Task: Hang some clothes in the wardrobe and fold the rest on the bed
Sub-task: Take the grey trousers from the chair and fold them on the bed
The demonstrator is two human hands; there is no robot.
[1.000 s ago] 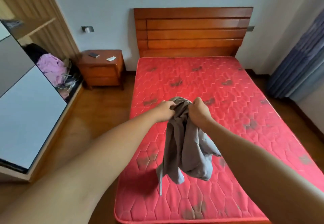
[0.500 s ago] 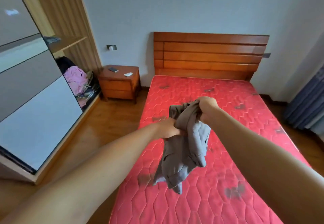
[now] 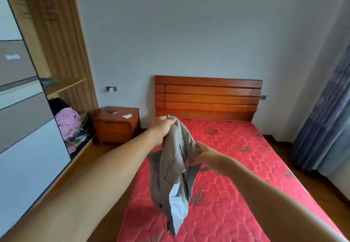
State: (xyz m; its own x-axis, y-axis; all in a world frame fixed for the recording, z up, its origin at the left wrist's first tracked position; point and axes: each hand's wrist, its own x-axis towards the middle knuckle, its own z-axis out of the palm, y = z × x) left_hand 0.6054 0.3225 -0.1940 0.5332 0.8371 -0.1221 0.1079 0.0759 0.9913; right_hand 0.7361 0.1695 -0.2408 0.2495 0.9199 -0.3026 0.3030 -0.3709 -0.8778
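The garment (image 3: pixel 170 175) hangs above the bed (image 3: pixel 246 166), over its left edge. The left hand (image 3: pixel 163 127) grips the top end, held high. The right hand (image 3: pixel 207 156) pinches the side lower down. The wardrobe (image 3: pixel 56 33) stands at left, with pink clothes (image 3: pixel 67 122) inside.

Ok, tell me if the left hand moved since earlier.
Yes: the left hand has risen to the base of the headboard, lifting the grey garment.
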